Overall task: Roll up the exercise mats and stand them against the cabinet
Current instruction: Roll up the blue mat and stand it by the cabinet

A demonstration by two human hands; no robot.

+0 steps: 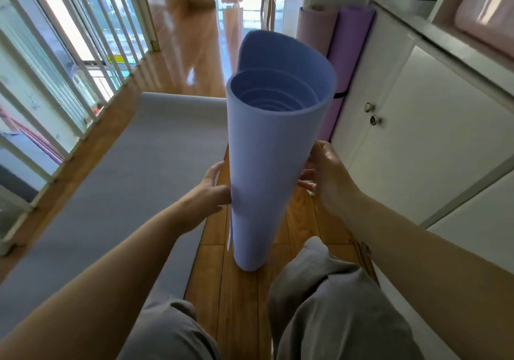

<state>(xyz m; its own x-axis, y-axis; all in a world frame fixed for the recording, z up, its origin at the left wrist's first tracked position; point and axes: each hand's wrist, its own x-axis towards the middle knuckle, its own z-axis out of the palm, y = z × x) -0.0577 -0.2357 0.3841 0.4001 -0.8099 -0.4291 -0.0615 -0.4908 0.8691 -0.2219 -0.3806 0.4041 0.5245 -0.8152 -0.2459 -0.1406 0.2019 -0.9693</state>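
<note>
Blue mat stands rolled, upright between the hands. Left hand and right hand clasp its sides.

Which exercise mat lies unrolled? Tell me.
The grey foam mat, flat on the wooden floor. The blue rolled mat stands upright; the pink roll and purple roll stand by the white cabinet.

1 head-worn view looks forward and down, close over the left hand and right hand at the mat, cabinet at right, railing at left.
</note>
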